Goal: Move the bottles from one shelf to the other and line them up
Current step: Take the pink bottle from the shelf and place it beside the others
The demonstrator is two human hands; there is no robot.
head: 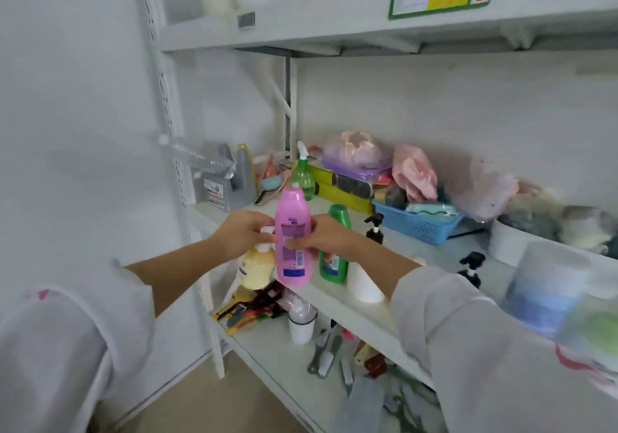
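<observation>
A pink bottle (293,237) stands upright at the front edge of the middle shelf (337,295). My right hand (322,235) grips it at its label. My left hand (240,233) holds the white pump top of a yellow pump bottle (255,267), which hangs just left of the pink one, off the shelf's front edge. Right of the pink bottle stands a green bottle (335,248), partly behind my right hand. A white bottle (363,282) and two black pump bottles (375,228) (471,267) follow along the shelf.
Further back are a green spray bottle (302,175), a blue basket (418,222), plastic bags and a grey canister (220,185). The lower shelf (267,342) holds a white cup, brushes and clutter. A blurred blue-white tub (548,285) sits at the right.
</observation>
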